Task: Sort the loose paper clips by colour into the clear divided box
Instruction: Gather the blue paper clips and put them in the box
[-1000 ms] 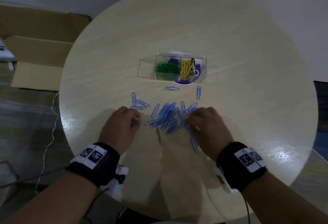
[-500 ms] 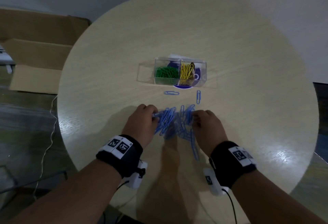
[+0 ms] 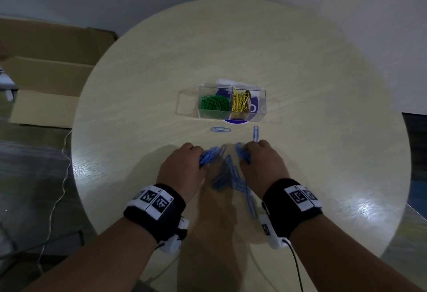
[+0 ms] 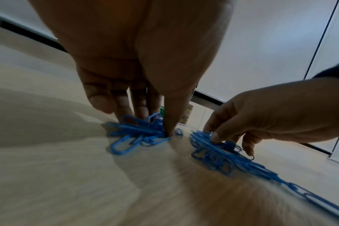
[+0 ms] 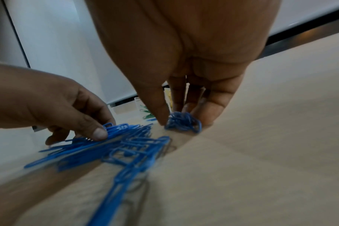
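Observation:
The clear divided box (image 3: 261, 111) stands mid-table with green clips (image 3: 215, 104) in its left cell and yellow clips (image 3: 240, 102) in the middle one. In front of it lie loose blue paper clips (image 3: 228, 176). My left hand (image 3: 202, 160) pinches a bunch of blue clips (image 4: 139, 130) between thumb and fingers at the table surface. My right hand (image 3: 245, 154) pinches another blue bunch (image 5: 184, 122) a little to the right. More blue clips trail toward me between the wrists (image 5: 126, 165). Two single blue clips (image 3: 220, 129) (image 3: 256, 132) lie nearer the box.
The round light wooden table (image 3: 323, 153) has bare surface on both sides of my hands. Flattened cardboard boxes (image 3: 46, 76) lie on the floor to the left. A thin cable (image 3: 62, 176) runs past the table's left edge.
My left hand has swept right, raking the scattered blue clips inward. Both hands have moved forward and now pinch bunches from the pile.

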Available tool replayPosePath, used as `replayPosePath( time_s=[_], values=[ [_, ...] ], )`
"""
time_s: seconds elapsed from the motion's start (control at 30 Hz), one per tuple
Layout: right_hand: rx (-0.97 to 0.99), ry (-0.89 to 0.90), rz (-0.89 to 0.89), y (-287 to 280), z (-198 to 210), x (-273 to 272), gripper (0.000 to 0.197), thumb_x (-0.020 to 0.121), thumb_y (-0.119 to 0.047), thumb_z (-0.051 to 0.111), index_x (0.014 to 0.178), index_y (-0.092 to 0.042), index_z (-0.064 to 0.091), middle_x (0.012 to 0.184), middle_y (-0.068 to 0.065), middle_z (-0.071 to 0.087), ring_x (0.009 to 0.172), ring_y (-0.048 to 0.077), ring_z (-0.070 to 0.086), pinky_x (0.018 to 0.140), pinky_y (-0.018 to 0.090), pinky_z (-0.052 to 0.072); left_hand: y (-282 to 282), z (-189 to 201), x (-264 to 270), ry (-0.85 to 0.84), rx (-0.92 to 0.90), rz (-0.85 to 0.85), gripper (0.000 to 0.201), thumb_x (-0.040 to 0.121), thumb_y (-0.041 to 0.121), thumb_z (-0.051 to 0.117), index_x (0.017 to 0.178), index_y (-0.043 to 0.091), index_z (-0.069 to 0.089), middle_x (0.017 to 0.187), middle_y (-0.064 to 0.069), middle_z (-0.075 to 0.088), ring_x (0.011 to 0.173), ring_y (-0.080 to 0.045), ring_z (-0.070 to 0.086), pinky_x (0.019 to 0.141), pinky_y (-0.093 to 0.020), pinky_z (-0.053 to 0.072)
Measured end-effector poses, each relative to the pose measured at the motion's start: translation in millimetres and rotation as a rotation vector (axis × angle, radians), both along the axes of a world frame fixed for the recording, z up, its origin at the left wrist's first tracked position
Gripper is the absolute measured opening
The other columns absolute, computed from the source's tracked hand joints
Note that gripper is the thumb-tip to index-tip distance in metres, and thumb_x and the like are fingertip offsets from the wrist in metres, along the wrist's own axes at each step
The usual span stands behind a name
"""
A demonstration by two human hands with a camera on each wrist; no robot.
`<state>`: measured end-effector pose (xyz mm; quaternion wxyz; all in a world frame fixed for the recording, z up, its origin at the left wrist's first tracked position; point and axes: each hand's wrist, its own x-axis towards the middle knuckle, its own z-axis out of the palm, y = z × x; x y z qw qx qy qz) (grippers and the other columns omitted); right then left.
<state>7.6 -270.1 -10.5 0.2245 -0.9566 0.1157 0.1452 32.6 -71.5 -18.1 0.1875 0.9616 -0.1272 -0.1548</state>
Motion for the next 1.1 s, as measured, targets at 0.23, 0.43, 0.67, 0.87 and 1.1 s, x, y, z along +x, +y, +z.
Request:
replayPosePath(
  time_s=[0.23, 0.43, 0.67, 0.87, 1.1],
  values=[
    [-0.084, 0.026, 0.126, 4, 2, 4, 0.025, 0.085, -0.022, 0.056, 0.107, -0.010, 0.059, 0.106, 0.015, 0.058, 0.097, 0.037, 0.058, 0.079, 0.040, 0.046, -10, 7, 4, 0.019, 0.060, -0.049, 0.023, 0.087, 0.033, 0.060, 0.105, 0.019, 0.062, 0.102, -0.005, 0.056, 0.092, -0.030, 0.060, 0.075, -0.039, 0.047],
    [-0.002, 0.016, 0.072, -7, 3, -3, 0.022, 0.081, -0.020, 0.057, 0.101, -0.014, 0.067, 0.100, 0.012, 0.063, 0.096, 0.034, 0.060, 0.077, 0.035, 0.045, -17, 11, 7, 0.036, 0.110, -0.105, 0.013, 0.090, 0.024, 0.053, 0.099, 0.018, 0.060, 0.098, -0.005, 0.057, 0.092, -0.031, 0.059, 0.074, -0.038, 0.045],
    [0.172, -0.186, -0.211, -47, 46, 25, 0.014, 0.072, -0.023, 0.074, 0.086, -0.020, 0.074, 0.082, 0.002, 0.075, 0.083, 0.018, 0.068, 0.069, 0.022, 0.042, -20, 24, 12, 0.049, -0.100, 0.056, 0.021, 0.090, 0.028, 0.060, 0.109, 0.022, 0.067, 0.100, -0.003, 0.063, 0.093, -0.024, 0.059, 0.077, -0.031, 0.042],
    [0.181, -0.278, -0.243, -62, 65, 90, 0.016, 0.070, -0.020, 0.074, 0.085, -0.018, 0.069, 0.078, -0.001, 0.071, 0.082, 0.018, 0.065, 0.067, 0.022, 0.042, -28, 39, 18, 0.069, -0.230, 0.150, 0.015, 0.091, 0.029, 0.061, 0.102, 0.024, 0.070, 0.100, 0.004, 0.068, 0.084, -0.015, 0.061, 0.075, -0.028, 0.048],
    [0.119, -0.224, -0.199, -61, 53, 119, 0.025, 0.079, -0.036, 0.071, 0.092, -0.015, 0.071, 0.097, 0.006, 0.071, 0.094, 0.026, 0.062, 0.076, 0.026, 0.042, -46, 48, 30, 0.083, -0.342, 0.218, 0.014, 0.088, 0.030, 0.066, 0.099, 0.023, 0.072, 0.091, 0.007, 0.069, 0.077, -0.009, 0.061, 0.070, -0.023, 0.045]
  ],
)
